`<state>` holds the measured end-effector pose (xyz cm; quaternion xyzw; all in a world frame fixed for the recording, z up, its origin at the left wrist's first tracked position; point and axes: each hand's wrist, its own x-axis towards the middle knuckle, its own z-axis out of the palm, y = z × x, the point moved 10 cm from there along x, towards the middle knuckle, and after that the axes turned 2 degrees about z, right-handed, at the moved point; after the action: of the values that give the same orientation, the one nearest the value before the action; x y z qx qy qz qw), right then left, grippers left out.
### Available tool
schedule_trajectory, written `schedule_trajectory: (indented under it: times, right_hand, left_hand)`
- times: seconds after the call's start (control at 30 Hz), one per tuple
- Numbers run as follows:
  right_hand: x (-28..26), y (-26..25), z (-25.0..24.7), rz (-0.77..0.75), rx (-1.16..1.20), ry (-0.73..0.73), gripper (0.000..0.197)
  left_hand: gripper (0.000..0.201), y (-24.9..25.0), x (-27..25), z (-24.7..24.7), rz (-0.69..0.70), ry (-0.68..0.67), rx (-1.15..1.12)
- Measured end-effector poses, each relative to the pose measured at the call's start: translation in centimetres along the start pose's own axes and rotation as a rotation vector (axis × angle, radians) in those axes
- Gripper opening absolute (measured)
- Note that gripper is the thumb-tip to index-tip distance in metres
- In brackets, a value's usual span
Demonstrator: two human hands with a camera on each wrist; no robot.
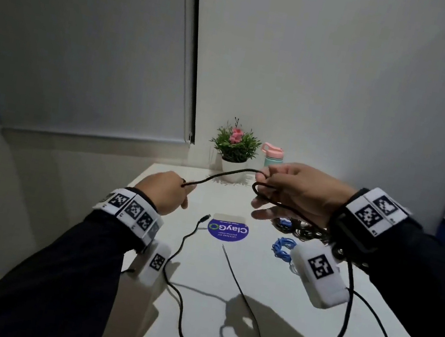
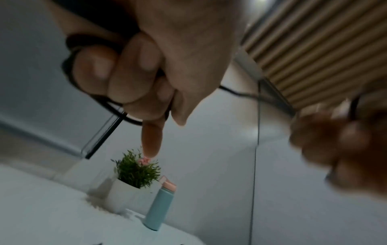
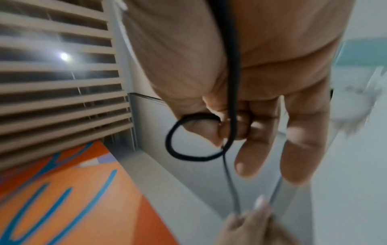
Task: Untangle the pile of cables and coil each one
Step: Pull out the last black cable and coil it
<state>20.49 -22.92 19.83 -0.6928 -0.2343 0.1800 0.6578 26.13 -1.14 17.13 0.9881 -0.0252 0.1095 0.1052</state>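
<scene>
My left hand (image 1: 178, 189) and right hand (image 1: 267, 193) hold one black cable (image 1: 223, 175) up over the white table (image 1: 293, 319). The left pinches it between thumb and finger, and the cable passes through its curled fingers (image 2: 117, 74). In the right wrist view the right hand (image 3: 240, 131) grips a small loop of the cable (image 3: 178, 149), with the two lower fingers straight. From the right hand the cable hangs past the wrist, sweeps across the table and ends in a plug (image 1: 204, 218). A blue coiled cable (image 1: 281, 248) and a dark cable pile (image 1: 304, 231) lie under the right hand.
A thin black cable (image 1: 240, 285) lies across the table's middle, beside a round purple sticker (image 1: 227, 229). A potted plant (image 1: 235, 147) and a teal bottle with a pink cap (image 1: 271, 154) stand at the far edge by the wall. A window blind hangs at left.
</scene>
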Motion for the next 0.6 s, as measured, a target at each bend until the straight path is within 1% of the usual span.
schedule_trajectory:
  times: [0.03,0.07,0.1,0.13,0.17,0.2,0.23,0.3,0.33,0.37,0.4,0.43,0.47,0.5,0.53,0.57,0.6]
  right_hand:
    - [0.3,0.2,-0.9,0.019,-0.152,0.046,0.011]
    - [0.4,0.2,-1.9,0.031,-0.436,0.104,0.009]
    - [0.5,-0.1,-2.7,0.034,-0.803,0.160,0.006]
    - [0.7,-0.3,-3.1,0.030,-1.134,0.191,0.008]
    - [1.1,-0.3,-3.3,0.029,-1.369,0.214,0.011]
    - [1.3,-0.2,-3.3,0.045,-1.489,0.230,0.012]
    - [1.7,0.0,-3.3,0.064,-1.534,0.239,0.013]
    - [2.4,0.6,-2.9,0.090,-1.555,0.240,0.015]
    - [2.8,0.7,-2.7,0.086,-1.493,0.248,0.019]
    - [3.2,0.9,-2.6,0.081,-1.345,0.253,0.023]
    - [3.5,1.2,-2.2,0.073,-1.109,0.243,0.023]
    - [3.7,1.6,-1.5,0.057,-0.834,0.222,0.020]
    - [3.8,2.0,-0.6,0.046,-0.603,0.198,0.018]
    - [3.9,2.2,0.4,0.014,-0.489,0.177,0.017]
    - [3.9,2.1,1.3,-0.030,-0.489,0.156,0.020]
    - [3.9,2.1,2.6,-0.071,-0.518,0.119,0.026]
    - [3.9,2.1,3.8,-0.110,-0.526,0.079,0.036]
  left_hand:
    - [0.056,-0.4,-0.3,0.2,-0.016,-0.035,-0.075]
    - [0.057,-0.6,-0.7,0.3,-0.018,-0.074,-0.142]
    - [0.058,-0.9,-1.3,0.6,-0.006,-0.126,-0.217]
    - [0.057,-0.9,-2.1,0.9,0.016,-0.193,-0.319]
    - [0.057,-0.7,-3.0,1.1,0.041,-0.262,-0.458]
    - [0.055,-0.2,-3.9,0.9,0.068,-0.315,-0.628]
    - [0.052,0.5,-4.6,0.2,0.094,-0.346,-0.811]
    - [0.051,2.1,-5.9,-1.6,0.152,-0.400,-1.118]
    - [0.055,3.3,-6.6,-2.6,0.209,-0.452,-1.245]
    - [0.057,4.7,-7.5,-3.5,0.274,-0.509,-1.373]
    - [0.057,5.9,-8.1,-4.4,0.329,-0.542,-1.501]
    - [0.055,6.9,-8.5,-5.4,0.373,-0.540,-1.622]
    - [0.052,7.8,-8.7,-6.4,0.419,-0.511,-1.735]
    - [0.050,8.5,-8.5,-7.5,0.466,-0.454,-1.848]
    - [0.050,8.7,-8.0,-8.8,0.512,-0.356,-1.954]
    - [0.048,8.6,-7.1,-10.0,0.539,-0.224,-2.035]
    - [0.045,8.0,-6.2,-10.8,0.532,-0.079,-2.078]
